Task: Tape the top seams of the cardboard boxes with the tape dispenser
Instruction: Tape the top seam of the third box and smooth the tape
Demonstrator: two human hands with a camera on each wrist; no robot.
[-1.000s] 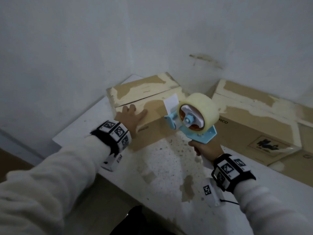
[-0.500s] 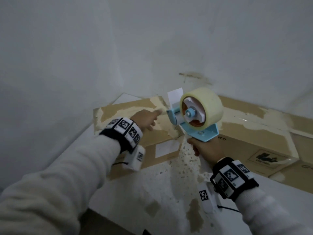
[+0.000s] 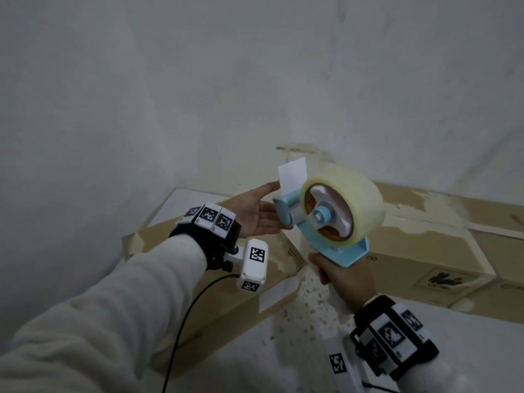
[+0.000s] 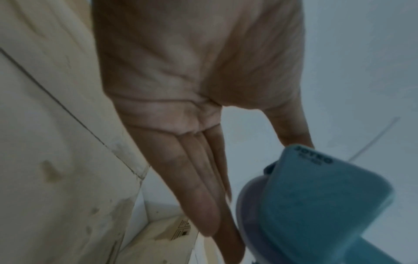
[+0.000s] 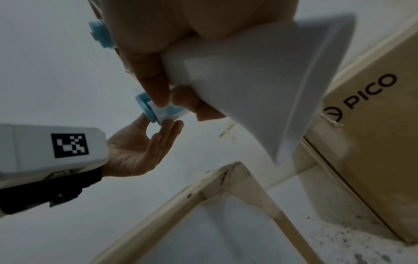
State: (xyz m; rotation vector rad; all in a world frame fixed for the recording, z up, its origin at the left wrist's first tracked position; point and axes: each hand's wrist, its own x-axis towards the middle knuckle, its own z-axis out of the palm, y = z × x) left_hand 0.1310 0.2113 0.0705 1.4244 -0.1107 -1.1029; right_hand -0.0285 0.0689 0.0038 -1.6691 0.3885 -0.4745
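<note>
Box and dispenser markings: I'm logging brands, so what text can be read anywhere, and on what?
"PICO": side of the right box.
"JOYKO", seen upside down: blue dispenser nose; the smaller line under it is unreadable.
Print on the right box's logo panel: too blurred.
Wrist tags: square codes only, no words.

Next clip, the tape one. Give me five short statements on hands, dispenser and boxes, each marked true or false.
1. The right hand grips the tape dispenser by its handle. True.
2. The dispenser rests on a box. False: it is held up in the air above the boxes.
3. The left hand is flat and open, palm up, with fingertips at the dispenser's front end. True.
4. The left hand presses down on the near box. False: it is lifted off it.
5. A white tab sticks up at the dispenser's front. True.
</note>
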